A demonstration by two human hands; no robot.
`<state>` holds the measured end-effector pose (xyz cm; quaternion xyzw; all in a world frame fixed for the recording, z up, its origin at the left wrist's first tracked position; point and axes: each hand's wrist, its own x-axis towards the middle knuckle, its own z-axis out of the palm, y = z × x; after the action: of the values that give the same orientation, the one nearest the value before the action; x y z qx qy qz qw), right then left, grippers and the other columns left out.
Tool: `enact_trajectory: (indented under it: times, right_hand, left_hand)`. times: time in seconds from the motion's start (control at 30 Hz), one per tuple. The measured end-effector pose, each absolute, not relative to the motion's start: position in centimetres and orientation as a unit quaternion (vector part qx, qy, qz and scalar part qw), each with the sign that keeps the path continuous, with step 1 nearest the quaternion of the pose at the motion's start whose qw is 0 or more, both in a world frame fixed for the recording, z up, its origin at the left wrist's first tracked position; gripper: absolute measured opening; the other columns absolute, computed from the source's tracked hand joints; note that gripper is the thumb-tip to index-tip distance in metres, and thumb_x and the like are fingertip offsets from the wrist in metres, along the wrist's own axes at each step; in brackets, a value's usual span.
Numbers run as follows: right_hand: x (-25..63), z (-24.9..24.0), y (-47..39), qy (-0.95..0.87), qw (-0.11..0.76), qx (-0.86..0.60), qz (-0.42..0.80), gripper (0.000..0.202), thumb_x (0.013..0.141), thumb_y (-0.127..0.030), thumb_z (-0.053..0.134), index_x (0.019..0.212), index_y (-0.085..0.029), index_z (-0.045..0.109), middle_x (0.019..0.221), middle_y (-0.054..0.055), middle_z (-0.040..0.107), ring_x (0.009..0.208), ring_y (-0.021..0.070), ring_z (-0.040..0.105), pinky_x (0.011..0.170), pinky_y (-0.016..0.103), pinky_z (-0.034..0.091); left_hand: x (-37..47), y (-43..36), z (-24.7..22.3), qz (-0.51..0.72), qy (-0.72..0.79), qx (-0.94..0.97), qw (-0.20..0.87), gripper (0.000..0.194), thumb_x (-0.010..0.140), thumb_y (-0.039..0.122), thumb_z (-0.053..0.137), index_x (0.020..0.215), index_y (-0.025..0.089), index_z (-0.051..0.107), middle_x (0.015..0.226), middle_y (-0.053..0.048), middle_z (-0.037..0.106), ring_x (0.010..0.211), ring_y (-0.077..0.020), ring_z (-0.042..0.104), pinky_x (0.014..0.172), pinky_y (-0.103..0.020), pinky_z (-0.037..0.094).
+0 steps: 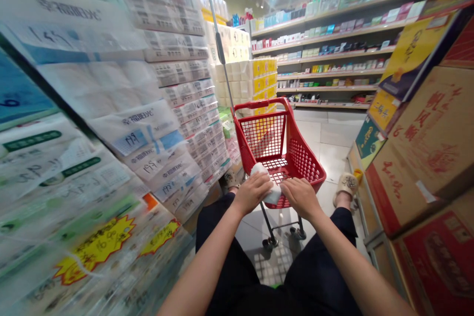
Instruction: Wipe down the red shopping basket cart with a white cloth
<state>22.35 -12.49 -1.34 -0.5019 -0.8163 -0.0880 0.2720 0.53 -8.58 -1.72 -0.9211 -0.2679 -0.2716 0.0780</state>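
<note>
Tissue packs (181,89) in tall stacks at far L. Next along, L hand (255,190): fingers together, closed over a white cloth (274,193) (poss. a paper wipe, can't tell which) at the near edge of the red plastic shopping cart (303,158); thumb's hidden, so no telling if it pinches from below. Looks like a wiping step, near rim being done. R hand (301,195) is just beside the cloth, fingers bent at that same rim; can't tell if they grip cloth or cart, or only rest there. Next move prob. calls for L to press & slide the cloth along the rim, w/ R steadying the cart vs. rolling on its casters (269,243). Far R: cardboard cartons (429,133) w/ red print, stacked beside the aisle
</note>
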Motion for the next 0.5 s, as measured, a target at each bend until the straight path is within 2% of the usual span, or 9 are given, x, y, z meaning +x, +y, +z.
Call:
enact_trajectory:
  times: [0.3,0.5]
  right_hand:
    - [26.1,-1.3,-11.0,-0.83,0.288,-0.478,-0.016,0.04,0.102,-0.033,0.026,0.079,-0.021,0.056,0.085,0.001,0.066,0.079,0.0144,0.052,0.078,0.033,0.027]
    - [28.0,-1.6,-10.8,-0.829,0.272,-0.488,-0.026,0.04,0.101,-0.031,0.029,0.074,-0.02,0.056,0.079,0.0,0.066,0.076,0.0133,0.052,0.076,0.032,0.027]
  left_hand:
    - [2.2,-5.8,-0.6,-0.268,-0.235,-0.932,0.07,0.029,0.099,0.034,0.042,0.119,0.022,0.059,0.126,-0.006,0.057,0.131,-0.0197,0.044,0.116,-0.042,0.033]
    - [3.2,-4.8,-0.7,-0.288,-0.266,-0.917,0.07,0.029,0.098,0.032,0.042,0.12,0.024,0.059,0.124,-0.006,0.057,0.128,-0.02,0.046,0.115,-0.045,0.033]
